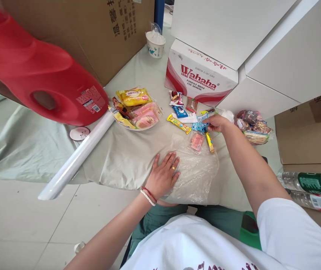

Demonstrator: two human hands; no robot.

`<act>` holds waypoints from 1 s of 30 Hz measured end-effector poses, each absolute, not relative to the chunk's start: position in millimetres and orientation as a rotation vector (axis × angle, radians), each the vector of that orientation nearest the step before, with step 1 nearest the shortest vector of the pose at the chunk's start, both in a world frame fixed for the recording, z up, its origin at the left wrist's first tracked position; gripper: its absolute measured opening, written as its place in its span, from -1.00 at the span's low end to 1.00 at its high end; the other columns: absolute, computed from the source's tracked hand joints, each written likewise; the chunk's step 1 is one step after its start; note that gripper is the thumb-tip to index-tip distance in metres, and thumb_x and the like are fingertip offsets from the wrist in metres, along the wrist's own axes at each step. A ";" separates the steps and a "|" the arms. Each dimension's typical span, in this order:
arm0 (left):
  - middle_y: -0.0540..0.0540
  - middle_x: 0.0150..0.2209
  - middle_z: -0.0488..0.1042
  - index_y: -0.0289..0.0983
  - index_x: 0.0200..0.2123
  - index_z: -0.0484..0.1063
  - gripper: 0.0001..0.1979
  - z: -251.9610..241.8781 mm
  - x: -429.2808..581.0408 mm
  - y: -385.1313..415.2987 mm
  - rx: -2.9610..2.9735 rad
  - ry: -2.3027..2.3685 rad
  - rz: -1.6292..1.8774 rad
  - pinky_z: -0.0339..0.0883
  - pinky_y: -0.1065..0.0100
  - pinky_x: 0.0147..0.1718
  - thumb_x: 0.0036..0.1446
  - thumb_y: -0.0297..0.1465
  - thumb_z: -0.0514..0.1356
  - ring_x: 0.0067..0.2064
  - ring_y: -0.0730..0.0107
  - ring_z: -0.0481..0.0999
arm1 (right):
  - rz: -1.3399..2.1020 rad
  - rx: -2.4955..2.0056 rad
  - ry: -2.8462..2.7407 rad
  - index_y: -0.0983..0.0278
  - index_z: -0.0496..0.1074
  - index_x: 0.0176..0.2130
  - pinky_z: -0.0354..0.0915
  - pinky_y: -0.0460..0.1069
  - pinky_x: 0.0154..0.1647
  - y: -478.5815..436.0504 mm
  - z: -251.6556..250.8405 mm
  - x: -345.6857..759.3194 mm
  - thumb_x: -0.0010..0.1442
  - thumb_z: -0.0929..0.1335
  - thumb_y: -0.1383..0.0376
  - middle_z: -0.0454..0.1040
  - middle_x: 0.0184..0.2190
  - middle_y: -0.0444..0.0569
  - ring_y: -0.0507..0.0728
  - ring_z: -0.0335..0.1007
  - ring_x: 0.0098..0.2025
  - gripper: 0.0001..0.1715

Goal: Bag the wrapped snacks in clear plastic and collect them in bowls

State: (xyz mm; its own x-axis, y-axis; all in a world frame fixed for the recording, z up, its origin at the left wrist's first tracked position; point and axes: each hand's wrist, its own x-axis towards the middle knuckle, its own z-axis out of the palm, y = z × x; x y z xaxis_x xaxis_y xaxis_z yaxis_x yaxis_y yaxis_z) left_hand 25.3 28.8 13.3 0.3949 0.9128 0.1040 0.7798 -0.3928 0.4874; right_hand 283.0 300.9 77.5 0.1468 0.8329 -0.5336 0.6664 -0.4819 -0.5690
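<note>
Probably risking knocking the slim yellow wrapped stick (209,143) bodyward of the right hand (218,123), through crowding there. Bending that hand's fingers partway onto the flat light-blue plastic packet (199,126), not showing whether gripping. Lying beneath those fingertips, looking glossy, creased, darker-printed. Spreading the left hand (162,175) flat, holding nothing, at the edge of the clear crinkled plastic sheet (197,180).

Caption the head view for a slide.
Right hand touches a light-blue packet among wrapped snacks; left hand flat at the edge of clear plastic.
</note>
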 end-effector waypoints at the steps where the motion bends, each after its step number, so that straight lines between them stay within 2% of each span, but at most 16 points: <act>1: -0.31 0.49 0.16 -0.23 0.42 0.29 -0.45 13.2 25.3 28.7 2.298 1.468 0.511 -0.24 -0.31 0.47 0.44 -0.23 0.05 0.50 -0.07 0.17 | 1.226 -2.256 -1.476 0.24 0.38 -0.44 0.42 0.04 -0.42 299.4 73.9 282.1 -0.01 0.62 0.16 0.39 -0.58 -0.11 0.10 0.36 -0.46 -0.59; 5: -0.28 0.49 0.16 -0.21 0.41 0.30 -0.46 12.0 25.1 28.4 2.309 1.467 0.510 -0.27 -0.28 0.48 0.44 -0.23 0.05 0.51 -0.04 0.16 | 1.044 -2.356 -1.529 0.27 0.45 -0.40 0.49 0.18 -0.18 295.3 56.9 276.4 -0.04 0.63 0.08 0.46 -0.50 0.07 0.31 0.52 -0.23 -0.56; 8: -0.28 0.49 0.17 -0.20 0.40 0.30 -0.47 10.9 24.9 28.0 2.315 1.472 0.522 -0.27 -0.26 0.48 0.44 -0.22 0.04 0.51 -0.04 0.16 | 0.864 -2.339 -1.625 0.32 0.50 -0.33 0.45 0.16 -0.01 296.9 51.6 274.7 -0.03 0.62 0.04 0.55 -0.32 0.21 0.39 0.51 -0.01 -0.52; 10: -0.28 0.49 0.17 -0.20 0.40 0.30 -0.47 10.7 25.0 27.8 2.318 1.478 0.523 -0.27 -0.25 0.48 0.45 -0.22 0.04 0.50 -0.04 0.16 | 0.725 -2.292 -1.791 0.35 0.52 -0.26 0.44 0.11 -0.04 298.3 52.2 274.8 -0.01 0.61 0.02 0.56 -0.27 0.21 0.34 0.51 -0.03 -0.48; 12: -0.29 0.48 0.18 -0.21 0.40 0.31 -0.47 11.1 25.1 27.6 2.323 1.481 0.517 -0.26 -0.25 0.48 0.45 -0.22 0.04 0.50 -0.04 0.17 | 0.632 -2.239 -1.965 0.37 0.52 -0.21 0.44 0.08 -0.13 299.4 55.6 276.3 0.03 0.59 0.03 0.56 -0.30 0.17 0.28 0.51 -0.13 -0.47; 15: -0.27 0.48 0.18 -0.23 0.39 0.31 -0.47 12.0 25.1 27.9 2.338 1.481 0.503 -0.23 -0.25 0.48 0.45 -0.22 0.05 0.50 -0.04 0.17 | 0.622 -2.186 -2.108 0.36 0.51 -0.18 0.44 0.07 -0.14 302.7 64.5 282.2 0.09 0.55 0.09 0.56 -0.33 0.09 0.22 0.49 -0.19 -0.55; 21: -0.25 0.48 0.20 -0.20 0.39 0.32 -0.47 11.6 24.8 29.1 2.360 1.510 0.480 -0.18 -0.25 0.48 0.45 -0.20 0.03 0.50 0.00 0.19 | 0.537 -2.080 -2.455 0.35 0.49 -0.19 0.30 0.21 0.23 311.6 73.5 289.7 0.05 0.49 0.23 0.54 -0.09 0.20 0.37 0.37 0.14 -0.66; 25: -0.27 0.47 0.22 -0.20 0.40 0.31 -0.47 10.9 24.6 29.0 2.388 1.504 0.484 -0.17 -0.27 0.47 0.45 -0.20 0.03 0.49 -0.02 0.19 | 0.502 -2.043 -2.632 0.33 0.46 -0.06 0.21 0.33 0.31 305.0 69.7 284.1 0.09 0.44 0.26 0.49 0.06 0.27 0.44 0.29 0.24 -0.60; 27: -0.28 0.47 0.22 -0.20 0.41 0.30 -0.46 10.7 24.8 29.0 2.393 1.502 0.491 -0.16 -0.28 0.47 0.45 -0.20 0.03 0.49 -0.04 0.20 | 0.493 -2.014 -2.689 0.33 0.43 -0.01 0.25 0.32 0.28 298.6 70.5 283.0 0.14 0.42 0.26 0.46 0.08 0.28 0.41 0.34 0.18 -0.59; 30: -0.27 0.47 0.22 -0.19 0.42 0.28 -0.45 10.3 25.7 29.0 2.385 1.509 0.497 -0.14 -0.28 0.47 0.44 -0.21 0.04 0.48 -0.05 0.21 | 0.493 -1.940 -2.736 0.36 0.38 0.06 0.33 0.18 0.17 287.3 78.3 288.4 0.20 0.37 0.30 0.41 0.10 0.28 0.31 0.41 0.04 -0.58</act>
